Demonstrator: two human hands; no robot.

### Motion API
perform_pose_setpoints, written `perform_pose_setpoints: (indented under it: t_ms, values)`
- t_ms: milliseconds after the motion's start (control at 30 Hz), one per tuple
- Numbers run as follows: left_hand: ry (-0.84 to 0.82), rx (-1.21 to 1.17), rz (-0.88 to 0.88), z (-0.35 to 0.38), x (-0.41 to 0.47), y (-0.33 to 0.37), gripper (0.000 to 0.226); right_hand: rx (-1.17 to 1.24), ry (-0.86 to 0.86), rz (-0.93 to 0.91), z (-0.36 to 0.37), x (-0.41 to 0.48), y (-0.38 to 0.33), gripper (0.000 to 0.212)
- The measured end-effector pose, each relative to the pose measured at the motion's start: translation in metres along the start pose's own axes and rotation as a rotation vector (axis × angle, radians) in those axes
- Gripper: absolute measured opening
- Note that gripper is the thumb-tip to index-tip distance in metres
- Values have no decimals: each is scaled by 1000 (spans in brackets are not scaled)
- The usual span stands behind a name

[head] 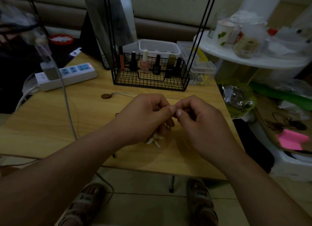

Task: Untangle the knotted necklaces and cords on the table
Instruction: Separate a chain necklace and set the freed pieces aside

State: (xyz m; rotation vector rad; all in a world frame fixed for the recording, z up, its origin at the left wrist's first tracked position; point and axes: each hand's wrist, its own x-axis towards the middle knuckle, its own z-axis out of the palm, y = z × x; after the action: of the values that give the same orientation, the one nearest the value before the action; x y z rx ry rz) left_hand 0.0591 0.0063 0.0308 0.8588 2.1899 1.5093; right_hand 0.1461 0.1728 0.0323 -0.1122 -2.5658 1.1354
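- Head view: my left hand (145, 117) and right hand (200, 122) meet fingertip to fingertip, all fingers curled. Whatever they pinch there is too fine to see, so I cannot tell what the right holds.
- The left's lower fingers curl over a pale-pieced necklace (154, 139), mostly hidden beneath them.
- A dark cord (117, 114) shows only a loop beside the left hand.
- A chain necklace (125, 93) lies behind the hands on the wooden table (50, 121), near a wire basket (148, 82) and a power strip (70, 75); the room is dim.
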Motion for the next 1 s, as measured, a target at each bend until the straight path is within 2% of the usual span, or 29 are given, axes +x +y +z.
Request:
perform_pose_setpoints:
  t_ms: [400, 633, 833, 933, 1000]
  values:
    - [24, -2, -36, -3, 7, -5, 15, -242, 44, -114, 10, 4, 1, 5]
    - [21, -128, -71, -3, 5, -2, 15, 2, 75, 58, 12, 3, -3, 10]
    - [60, -4, -16, -1, 4, -2, 14, 110, 5, 153, 14, 4, -4, 11]
    - [36, -85, -16, 0, 4, -2, 6, 173, 22, 195, 11, 5, -4, 9]
    - [27, -46, 38, 0, 4, -3, 9, 209, 27, 213, 9, 6, -4, 9]
